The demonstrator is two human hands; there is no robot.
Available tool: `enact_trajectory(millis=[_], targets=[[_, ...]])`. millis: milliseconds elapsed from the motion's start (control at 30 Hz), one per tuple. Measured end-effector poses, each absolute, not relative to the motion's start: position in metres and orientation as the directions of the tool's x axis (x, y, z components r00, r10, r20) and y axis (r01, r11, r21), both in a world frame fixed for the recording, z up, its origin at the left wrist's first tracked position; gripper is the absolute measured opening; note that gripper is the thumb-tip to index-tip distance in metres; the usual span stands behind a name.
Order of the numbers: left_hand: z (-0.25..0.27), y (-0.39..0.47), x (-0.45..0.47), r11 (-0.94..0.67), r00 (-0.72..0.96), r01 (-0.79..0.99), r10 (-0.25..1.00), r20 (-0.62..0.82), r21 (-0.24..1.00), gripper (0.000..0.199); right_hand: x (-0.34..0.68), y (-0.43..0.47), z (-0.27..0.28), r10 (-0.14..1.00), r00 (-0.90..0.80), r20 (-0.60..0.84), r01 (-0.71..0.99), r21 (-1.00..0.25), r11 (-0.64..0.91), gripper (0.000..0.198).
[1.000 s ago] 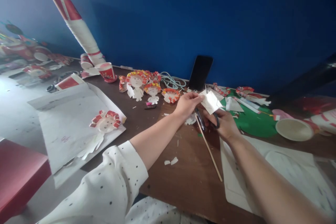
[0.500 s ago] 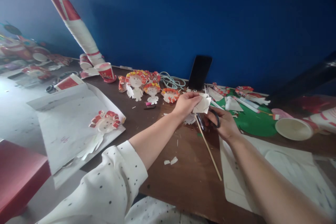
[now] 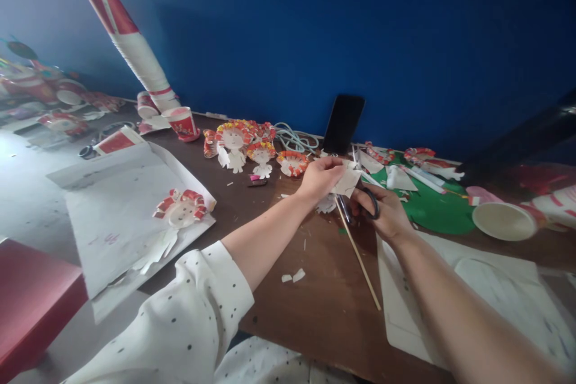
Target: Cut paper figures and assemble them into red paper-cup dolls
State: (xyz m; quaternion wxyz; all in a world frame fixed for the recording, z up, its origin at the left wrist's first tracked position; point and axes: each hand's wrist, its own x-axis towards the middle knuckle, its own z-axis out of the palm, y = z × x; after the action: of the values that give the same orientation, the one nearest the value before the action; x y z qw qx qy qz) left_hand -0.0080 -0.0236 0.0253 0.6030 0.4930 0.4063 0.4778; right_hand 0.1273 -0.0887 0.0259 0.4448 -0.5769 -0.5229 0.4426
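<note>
My left hand pinches a small piece of white paper that has dark lines drawn on it. Black-handled scissors are gripped in my right hand, just right of the paper. The blades are mostly hidden behind the paper and fingers, so how they meet the paper's edge I cannot make out. Under the hands lie a thin wooden stick, a dark pen and a white paper cutout. Small paper scraps are scattered on the brown table.
Paper figures with red-orange curled hair stand near the wall beside a pale cable and a leaning phone. A green sheet and a paper cup are on the right. A large white sheet and stacked cups are left.
The paper in my left hand has tilted slightly, and its lower right corner has shifted a little. My right hand with the scissors has barely moved.
</note>
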Motion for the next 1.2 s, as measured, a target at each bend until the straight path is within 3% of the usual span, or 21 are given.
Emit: enact_trajectory(millis=[1200], targets=[[0.0277, -0.0247, -0.0087, 0.005, 0.213, -0.094, 0.977, 0.015, 0.996, 0.018, 0.1313, -0.0861, 0.0205, 0.999, 0.035, 0.02, 0.291, -0.957, 0.009, 0.032]])
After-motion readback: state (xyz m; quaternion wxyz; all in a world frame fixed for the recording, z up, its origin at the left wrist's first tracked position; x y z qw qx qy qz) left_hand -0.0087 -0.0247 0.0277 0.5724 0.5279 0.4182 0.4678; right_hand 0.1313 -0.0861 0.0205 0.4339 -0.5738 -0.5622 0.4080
